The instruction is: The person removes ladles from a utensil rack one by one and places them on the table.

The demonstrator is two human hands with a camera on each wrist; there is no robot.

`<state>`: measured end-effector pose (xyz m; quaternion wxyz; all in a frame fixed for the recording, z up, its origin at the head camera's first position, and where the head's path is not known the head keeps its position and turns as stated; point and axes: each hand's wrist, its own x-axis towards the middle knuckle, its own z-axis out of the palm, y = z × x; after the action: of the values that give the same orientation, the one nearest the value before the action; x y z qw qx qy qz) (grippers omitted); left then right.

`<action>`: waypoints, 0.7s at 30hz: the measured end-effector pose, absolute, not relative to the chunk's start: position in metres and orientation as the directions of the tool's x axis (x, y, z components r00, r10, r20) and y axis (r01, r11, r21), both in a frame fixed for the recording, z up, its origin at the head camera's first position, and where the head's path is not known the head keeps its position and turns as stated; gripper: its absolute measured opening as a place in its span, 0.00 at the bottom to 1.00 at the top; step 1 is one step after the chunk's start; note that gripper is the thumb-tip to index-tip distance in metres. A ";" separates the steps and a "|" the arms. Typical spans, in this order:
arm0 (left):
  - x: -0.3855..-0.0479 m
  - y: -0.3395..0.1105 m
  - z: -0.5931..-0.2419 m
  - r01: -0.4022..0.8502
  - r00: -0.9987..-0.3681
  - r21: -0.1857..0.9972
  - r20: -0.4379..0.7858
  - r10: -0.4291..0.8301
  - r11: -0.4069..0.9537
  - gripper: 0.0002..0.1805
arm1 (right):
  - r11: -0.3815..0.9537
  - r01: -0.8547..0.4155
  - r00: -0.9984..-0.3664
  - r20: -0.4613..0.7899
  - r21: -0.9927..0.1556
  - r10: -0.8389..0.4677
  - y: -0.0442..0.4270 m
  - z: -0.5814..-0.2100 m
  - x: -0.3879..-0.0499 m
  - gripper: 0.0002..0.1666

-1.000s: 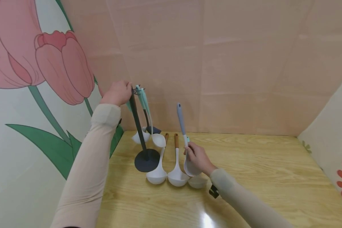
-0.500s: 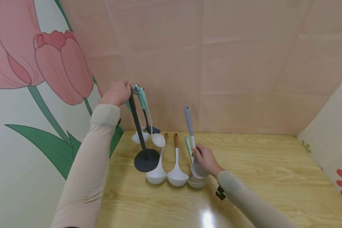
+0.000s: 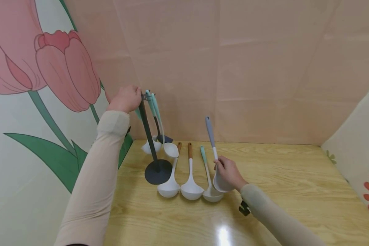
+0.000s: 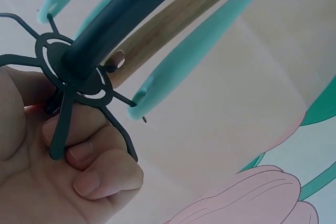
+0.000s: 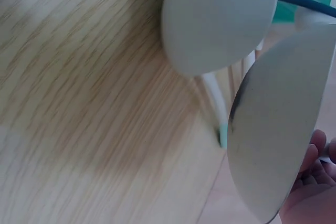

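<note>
My left hand (image 3: pixel 125 99) grips the top of a black utensil stand (image 3: pixel 149 133); in the left wrist view its fingers curl beneath the hooked ring (image 4: pixel 97 95). Teal-handled utensils (image 3: pixel 158 111) and a wooden-handled one (image 4: pixel 168 24) hang from the hooks. With my right hand (image 3: pixel 232 174) I hold a ladle with a blue-grey handle (image 3: pixel 210 131) by its white neck, handle up and bowl low. Its bowl (image 5: pixel 281 119) hides part of that hand in the right wrist view. Just left of it lies a teal-handled ladle (image 3: pixel 206 167).
Two white ladles with wooden handles, a middle one (image 3: pixel 191 181) and a left one (image 3: pixel 169 188), lie in a row with the teal one. The stand's round base (image 3: pixel 158 176) sits behind the left ladle. A wall closes the table's (image 3: pixel 295 184) back edge.
My right hand has moved to the right with the blue-grey-handled ladle, uncovering the teal-handled ladle on the table. My left hand has stayed on the stand's top.
</note>
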<state>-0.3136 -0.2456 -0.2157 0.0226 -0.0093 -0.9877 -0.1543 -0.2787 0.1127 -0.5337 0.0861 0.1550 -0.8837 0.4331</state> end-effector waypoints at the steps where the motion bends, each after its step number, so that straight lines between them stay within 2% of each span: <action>1: -0.313 -0.246 -0.215 0.025 -0.999 0.304 0.045 0.012 0.952 0.27 | 0.578 -0.349 -0.937 0.285 -0.738 -0.202 0.115 -0.534 -0.279 0.10; 10: -0.312 -0.245 -0.214 0.021 -0.999 0.314 0.037 0.010 0.949 0.26 | 0.620 -0.284 -0.957 0.178 -0.731 -0.230 0.134 -0.537 -0.283 0.12; 21: -0.313 -0.243 -0.213 0.039 -0.999 0.315 0.036 0.029 0.948 0.28 | 0.668 -0.236 -0.959 0.059 -0.706 -0.276 0.152 -0.545 -0.282 0.12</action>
<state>-0.3125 -0.2432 -0.2133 0.0153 -0.0172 -0.9868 -0.1600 -0.2816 0.1517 -0.5451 -0.0264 0.1402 -0.9128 0.3827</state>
